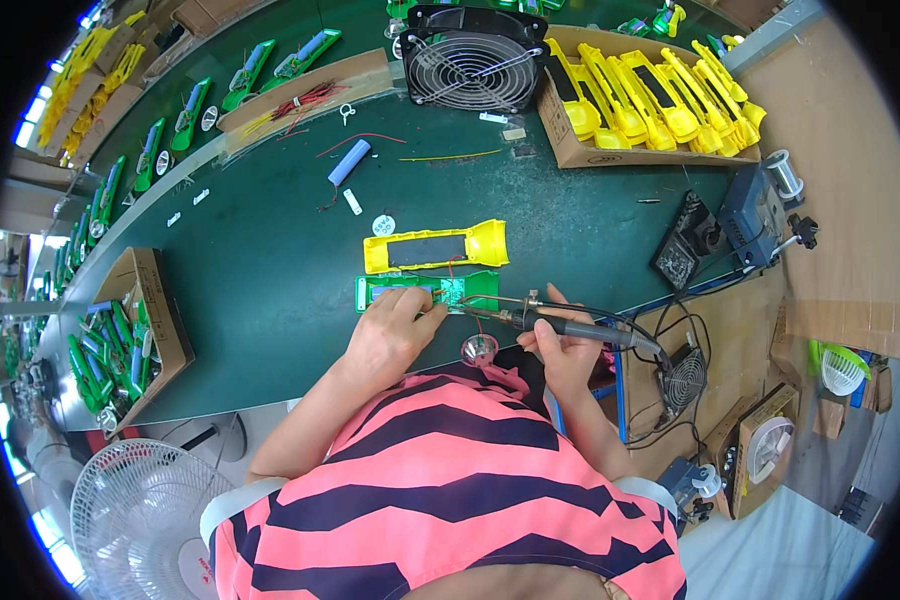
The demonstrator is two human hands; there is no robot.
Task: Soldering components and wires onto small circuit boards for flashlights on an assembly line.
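A green plastic half-shell (486,284) lies open in front of me, with a small green circuit board (453,291) and a battery partly hidden by my fingers. Over its left part my left hand (394,328) is closed, fingertips pinched at the board's edge; what they hold is hidden. In my right hand (567,352) is a soldering iron (590,330) with a thin metal feed tube, its tip reaching to the board. A thin red wire runs from the board to a round silvery reflector (479,349) at the table edge. Just beyond lies a yellow half-shell (486,243) with a black strip.
A loose blue battery (349,162) lies farther back, near a wire bundle (300,100). Cartons hold yellow shells (660,95) at the far right and green assemblies (110,350) at the left. A black fan (473,72) stands at the back; a blue soldering station (752,220) sits right.
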